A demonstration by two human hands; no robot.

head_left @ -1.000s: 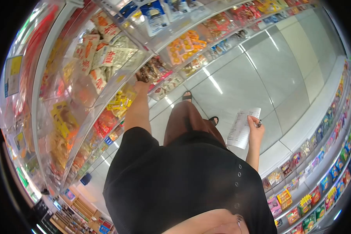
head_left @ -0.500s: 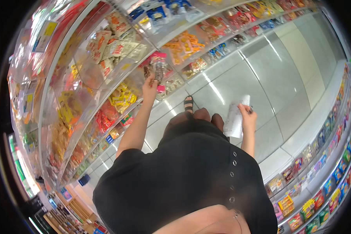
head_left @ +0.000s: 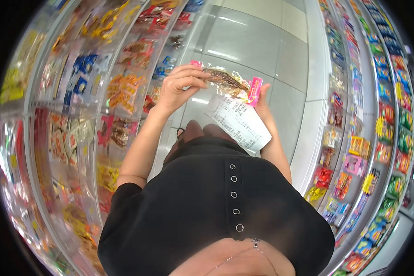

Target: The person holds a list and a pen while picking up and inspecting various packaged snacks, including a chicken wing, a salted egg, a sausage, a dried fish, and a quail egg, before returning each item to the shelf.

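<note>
A clear snack packet (head_left: 226, 82) with brown strips inside and pink ends is stretched between my hands in front of my body. My left hand (head_left: 181, 86) pinches its left part, fingers closed on the plastic. Its pink right end rests in my right hand (head_left: 263, 103), whose thumb shows beside the label while the other fingers are hidden behind. Below the packet, a white paper sheet (head_left: 244, 125) with several lines of dark writing hangs against my right hand and forearm.
Shelf bins on the left hold bagged snacks, among them orange packets (head_left: 124, 89) and blue packets (head_left: 83, 73). Along the right runs another shelf (head_left: 377, 115) with colourful bags. Grey floor tiles (head_left: 248, 39) form the aisle between them.
My left hand has brought the packet away from the left shelf to the front of my body. My right hand has come in to the packet with the paper. The view has turned.
</note>
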